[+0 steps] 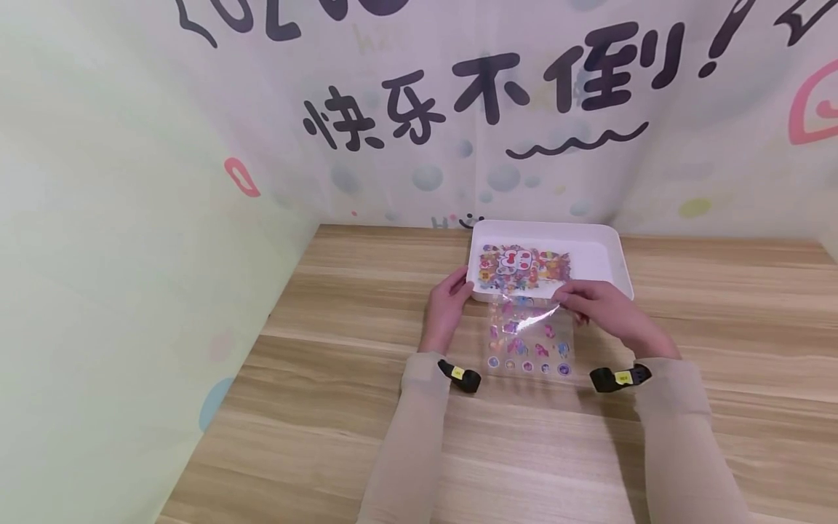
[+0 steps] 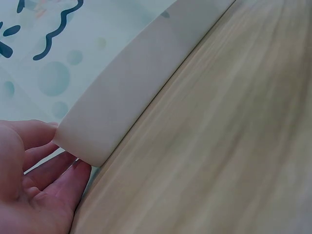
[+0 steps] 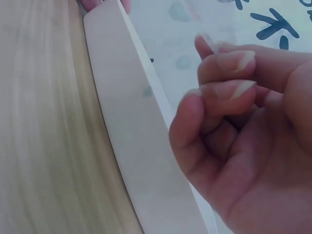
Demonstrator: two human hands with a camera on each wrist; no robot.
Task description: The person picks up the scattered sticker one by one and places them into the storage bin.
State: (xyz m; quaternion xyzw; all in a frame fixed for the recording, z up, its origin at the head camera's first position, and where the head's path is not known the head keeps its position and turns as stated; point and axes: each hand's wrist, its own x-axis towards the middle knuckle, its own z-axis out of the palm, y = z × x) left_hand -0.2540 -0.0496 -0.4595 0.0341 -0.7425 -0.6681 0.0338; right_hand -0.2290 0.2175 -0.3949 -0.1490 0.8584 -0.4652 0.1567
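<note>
A transparent sticker sheet (image 1: 532,336) with rows of small colourful pictures spans the area in front of the white tray (image 1: 618,255), overlapping its near edge. My right hand (image 1: 605,309) pinches the sheet's upper right part between thumb and fingertips. In the right wrist view the other fingers of the right hand (image 3: 243,112) are curled, and little of the film shows. My left hand (image 1: 448,306) holds the tray by its near left corner. The left wrist view shows the left hand's (image 2: 39,180) thumb at the rim and its fingers against the side.
Inside the tray's left part lie colourful sticker sheets (image 1: 524,268), one with a white cartoon face with a red bow. The tray stands at the back of the wood-grain table (image 1: 340,393), close to a printed cloth backdrop (image 1: 393,182). A pale cloth (image 1: 131,291) hangs on the left.
</note>
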